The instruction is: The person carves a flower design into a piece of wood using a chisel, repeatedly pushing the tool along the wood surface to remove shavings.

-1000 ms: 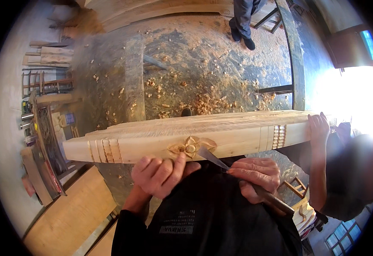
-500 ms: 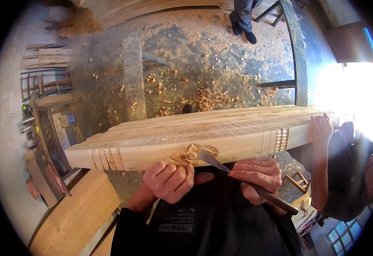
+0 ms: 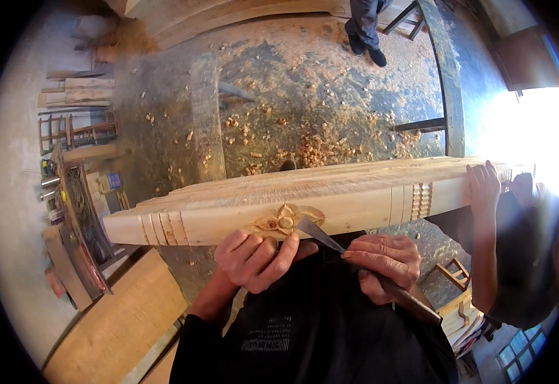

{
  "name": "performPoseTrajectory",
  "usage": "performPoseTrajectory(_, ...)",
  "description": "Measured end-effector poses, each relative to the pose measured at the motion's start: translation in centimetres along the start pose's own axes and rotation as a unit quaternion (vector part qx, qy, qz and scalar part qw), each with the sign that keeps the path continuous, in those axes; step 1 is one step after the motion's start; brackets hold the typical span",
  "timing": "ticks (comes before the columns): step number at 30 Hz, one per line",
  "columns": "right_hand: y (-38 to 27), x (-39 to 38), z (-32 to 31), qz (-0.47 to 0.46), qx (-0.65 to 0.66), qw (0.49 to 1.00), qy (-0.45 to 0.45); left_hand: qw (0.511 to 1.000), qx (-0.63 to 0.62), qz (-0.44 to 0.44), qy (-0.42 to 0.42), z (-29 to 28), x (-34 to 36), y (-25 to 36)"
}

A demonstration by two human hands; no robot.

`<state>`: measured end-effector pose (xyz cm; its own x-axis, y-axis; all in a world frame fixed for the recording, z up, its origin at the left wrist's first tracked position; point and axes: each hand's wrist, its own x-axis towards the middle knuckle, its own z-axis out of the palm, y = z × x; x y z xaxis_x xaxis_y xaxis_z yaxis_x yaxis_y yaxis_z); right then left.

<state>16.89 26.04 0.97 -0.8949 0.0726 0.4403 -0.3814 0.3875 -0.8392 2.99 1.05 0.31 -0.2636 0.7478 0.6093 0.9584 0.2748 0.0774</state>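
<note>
A long pale wooden beam [image 3: 362,206] lies across in front of me, with a carved flower [image 3: 285,222] on its near face. My right hand [image 3: 385,264] is wrapped round a chisel [image 3: 320,234]. The flat metal blade points left and its tip meets the right side of the flower, while the wooden handle runs down to the right. Just below the carving is my left hand [image 3: 254,261], its fingers curled and the index fingertip touching the beam's lower edge. Whatever its fingers may hold is hidden.
At the beam's right end a co-worker's hand [image 3: 484,185] rests on the wood. Wood shavings [image 3: 318,152] litter the floor beyond. A light board [image 3: 119,313] stands at the lower left, tools and planks [image 3: 68,185] line the left wall, and another person's legs [image 3: 364,29] show at the top.
My left index finger has straightened somewhat toward the edge beside the flower. The chisel tip stays by the flower, and the view has shifted slightly.
</note>
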Motion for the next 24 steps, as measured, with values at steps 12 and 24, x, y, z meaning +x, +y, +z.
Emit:
performPoseTrajectory(12, -5.6, -1.5, 7.0, 0.114, -0.106, 0.982, 0.110, 0.987, -0.115, 0.105, -0.025, 0.0, 0.4, -2.5)
performPoseTrajectory(24, -8.6, -1.1, 12.0, 0.193, -0.181, 0.946, 0.189, 0.983, -0.113, 0.139, -0.038, 0.1, -0.1, -3.8)
